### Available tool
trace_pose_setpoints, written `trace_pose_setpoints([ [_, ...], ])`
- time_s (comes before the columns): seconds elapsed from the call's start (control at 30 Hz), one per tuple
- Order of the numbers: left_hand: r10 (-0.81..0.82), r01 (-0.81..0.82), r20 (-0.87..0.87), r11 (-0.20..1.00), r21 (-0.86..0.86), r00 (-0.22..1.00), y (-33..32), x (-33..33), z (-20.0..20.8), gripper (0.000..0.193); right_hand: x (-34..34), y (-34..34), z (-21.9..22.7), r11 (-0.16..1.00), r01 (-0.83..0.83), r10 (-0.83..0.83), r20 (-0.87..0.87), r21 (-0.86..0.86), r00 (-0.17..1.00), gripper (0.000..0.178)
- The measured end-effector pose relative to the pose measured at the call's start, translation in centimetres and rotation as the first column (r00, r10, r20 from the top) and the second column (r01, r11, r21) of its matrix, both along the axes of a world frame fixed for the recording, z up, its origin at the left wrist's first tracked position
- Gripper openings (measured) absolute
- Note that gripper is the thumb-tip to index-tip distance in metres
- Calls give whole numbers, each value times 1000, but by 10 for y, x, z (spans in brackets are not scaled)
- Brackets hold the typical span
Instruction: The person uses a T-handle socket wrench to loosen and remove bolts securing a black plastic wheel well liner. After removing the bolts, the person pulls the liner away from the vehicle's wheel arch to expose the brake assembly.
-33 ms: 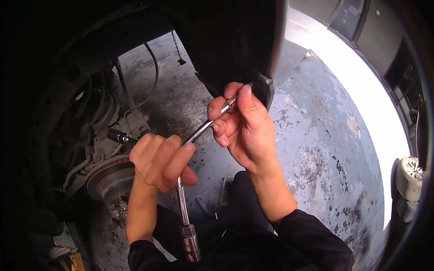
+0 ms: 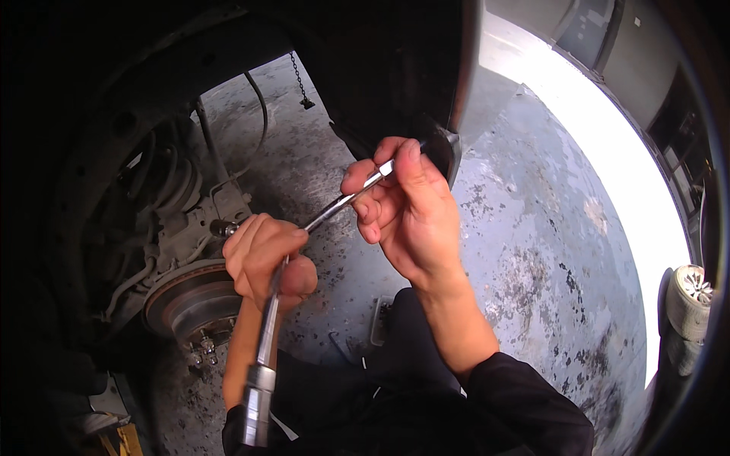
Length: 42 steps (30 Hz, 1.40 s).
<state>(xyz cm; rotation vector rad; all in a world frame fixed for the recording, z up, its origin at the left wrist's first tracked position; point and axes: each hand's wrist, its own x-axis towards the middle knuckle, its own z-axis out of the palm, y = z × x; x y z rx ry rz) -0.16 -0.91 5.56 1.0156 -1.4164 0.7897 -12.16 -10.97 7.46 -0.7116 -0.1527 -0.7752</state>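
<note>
A shiny three-armed socket wrench is held up in front of me, inside a dark wheel arch. My left hand is closed round its middle, where the arms meet. One short socket end sticks out left past the knuckles. Another arm hangs down and ends in a thick chrome socket, slightly blurred. Thumb and fingers of my right hand pinch the tip of the upper right arm. Behind the left hand is a brake disc with studs on its hub.
A coil spring and suspension parts lie beyond the disc. The dark fender edge comes down close to my right hand. A thin chain hangs at the back. A spoked wheel stands at far right. Something yellow is at lower left.
The wrench has turned about its upper right arm: its lower socket swung left and its left socket moved right. My left hand has curled tighter with it; my right hand has barely shifted.
</note>
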Motion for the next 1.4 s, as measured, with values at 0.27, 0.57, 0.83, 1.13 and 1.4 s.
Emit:
trace_pose_setpoints([
  [0.27,-33,766,-999,641,-44,-30,29,-17,34,31,11,0,3,959,268,-278,-134,-88,951,33],
  [0.57,502,-605,736,780,-158,455,67,11,1,41,3,10,19,985,157,-147,-127,73,981,38],
  [0.83,-235,449,-661,877,172,712,28,-22,13,54,1,4,8,992,111,-111,-17,52,994,31],
  [1.13,403,-354,-323,913,204,856,51,-15,-33,38,-1,10,3,978,206,-204,-67,30,977,27],
  [1.4,-2,799,-990,590,114,143,54,-8,29,55,4,9,10,970,239,-235,-75,47,969,30],
])
